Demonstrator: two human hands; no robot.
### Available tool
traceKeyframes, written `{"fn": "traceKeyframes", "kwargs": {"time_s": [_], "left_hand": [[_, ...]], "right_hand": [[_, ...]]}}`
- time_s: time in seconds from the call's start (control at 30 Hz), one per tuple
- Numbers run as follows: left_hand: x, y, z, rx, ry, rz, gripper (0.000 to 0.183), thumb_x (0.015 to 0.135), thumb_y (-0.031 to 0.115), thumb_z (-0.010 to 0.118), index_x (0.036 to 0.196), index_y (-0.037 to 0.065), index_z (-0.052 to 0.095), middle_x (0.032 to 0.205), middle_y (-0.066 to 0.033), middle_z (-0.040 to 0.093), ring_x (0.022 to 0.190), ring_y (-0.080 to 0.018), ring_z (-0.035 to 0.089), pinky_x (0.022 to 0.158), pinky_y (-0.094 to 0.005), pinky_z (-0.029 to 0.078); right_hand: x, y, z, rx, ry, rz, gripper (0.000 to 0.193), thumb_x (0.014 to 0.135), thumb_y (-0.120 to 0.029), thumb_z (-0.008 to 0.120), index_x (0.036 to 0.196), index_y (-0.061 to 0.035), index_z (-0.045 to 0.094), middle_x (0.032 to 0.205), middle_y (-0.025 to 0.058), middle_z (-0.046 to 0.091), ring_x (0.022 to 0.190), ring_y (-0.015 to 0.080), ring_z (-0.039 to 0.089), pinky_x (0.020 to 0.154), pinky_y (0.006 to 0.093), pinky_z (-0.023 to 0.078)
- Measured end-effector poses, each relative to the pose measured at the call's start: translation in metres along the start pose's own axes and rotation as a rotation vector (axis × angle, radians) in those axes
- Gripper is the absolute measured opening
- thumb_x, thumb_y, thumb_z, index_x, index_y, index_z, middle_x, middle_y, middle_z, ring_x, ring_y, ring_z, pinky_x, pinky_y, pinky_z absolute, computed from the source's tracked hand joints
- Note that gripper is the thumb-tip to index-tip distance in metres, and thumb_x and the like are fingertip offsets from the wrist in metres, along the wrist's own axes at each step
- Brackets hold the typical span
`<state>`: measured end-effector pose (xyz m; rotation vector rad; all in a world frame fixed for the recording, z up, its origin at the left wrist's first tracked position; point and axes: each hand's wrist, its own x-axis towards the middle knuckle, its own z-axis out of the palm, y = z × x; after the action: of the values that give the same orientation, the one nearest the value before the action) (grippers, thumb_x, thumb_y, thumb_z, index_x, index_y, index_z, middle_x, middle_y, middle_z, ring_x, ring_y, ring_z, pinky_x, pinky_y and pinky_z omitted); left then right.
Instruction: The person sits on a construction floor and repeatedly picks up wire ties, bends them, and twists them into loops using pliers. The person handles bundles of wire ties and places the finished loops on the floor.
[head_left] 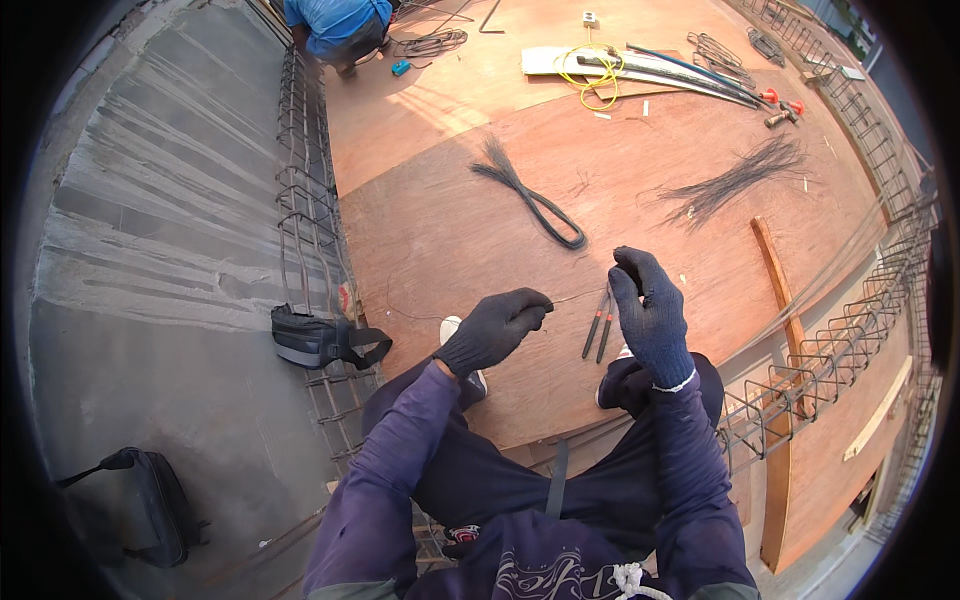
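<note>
Both my hands wear dark knitted gloves and are raised over the plywood. My left hand [497, 326] is closed in a pinch on a thin wire [578, 295]. The wire stretches across to my right hand [650, 312], whose thumb and curled fingers close on its other end. Below and between the hands, pincers [598, 332] with reddish handles lie on the board. Farther off lies a doubled bundle of dark tie wire [543, 208], frayed at one end. To its right is a loose heap of cut wires [738, 180].
Rebar cages run along the left [310, 230] and right [830, 385] edges. A waist bag [318, 338] rests on the left cage, and a black bag [160, 505] on the concrete. A wooden batten [780, 280] lies right. A person in blue [338, 28] crouches far left.
</note>
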<state>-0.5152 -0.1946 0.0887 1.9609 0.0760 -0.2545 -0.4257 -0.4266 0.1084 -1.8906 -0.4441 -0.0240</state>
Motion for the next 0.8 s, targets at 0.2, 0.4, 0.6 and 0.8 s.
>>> {"fn": "traceKeyframes", "kwargs": {"time_s": [0.2, 0.4, 0.6, 0.8], "left_hand": [[0.003, 0.013, -0.015, -0.057, 0.093, 0.019, 0.032, 0.105, 0.020, 0.061, 0.126, -0.003, 0.070, 0.105, -0.0155, 0.076, 0.095, -0.0213, 0.072, 0.087, -0.0357, 0.056], [0.004, 0.018, -0.013, -0.083, 0.090, 0.051, 0.034, 0.105, 0.019, 0.060, 0.128, -0.004, 0.069, 0.109, -0.0174, 0.076, 0.099, -0.0227, 0.072, 0.089, -0.0366, 0.057], [0.002, 0.023, -0.014, -0.114, 0.046, 0.032, 0.034, 0.106, 0.019, 0.060, 0.129, -0.005, 0.068, 0.111, -0.0177, 0.076, 0.101, -0.0228, 0.073, 0.091, -0.0363, 0.057], [0.001, 0.027, -0.015, -0.163, 0.058, 0.068, 0.034, 0.106, 0.017, 0.060, 0.128, -0.006, 0.069, 0.112, -0.0174, 0.076, 0.099, -0.0221, 0.073, 0.090, -0.0351, 0.058]], "right_hand": [[-0.007, -0.009, 0.009, 0.020, 0.004, -0.071, 0.027, 0.096, -0.005, 0.076, 0.121, 0.0016, 0.069, 0.106, 0.0168, 0.075, 0.093, 0.0217, 0.076, 0.085, 0.0329, 0.059], [-0.012, -0.014, 0.023, -0.023, -0.056, -0.240, 0.038, 0.091, -0.004, 0.080, 0.127, -0.0026, 0.067, 0.112, 0.0138, 0.074, 0.098, 0.0233, 0.074, 0.083, 0.0345, 0.059], [-0.012, -0.009, 0.024, -0.085, -0.075, -0.298, 0.044, 0.090, -0.004, 0.080, 0.131, -0.0032, 0.065, 0.119, 0.0166, 0.073, 0.107, 0.0317, 0.073, 0.088, 0.0387, 0.059], [-0.014, -0.009, 0.027, -0.111, -0.117, -0.310, 0.045, 0.090, -0.004, 0.079, 0.132, -0.0036, 0.064, 0.128, 0.0175, 0.072, 0.115, 0.0338, 0.072, 0.096, 0.0405, 0.057]]}}
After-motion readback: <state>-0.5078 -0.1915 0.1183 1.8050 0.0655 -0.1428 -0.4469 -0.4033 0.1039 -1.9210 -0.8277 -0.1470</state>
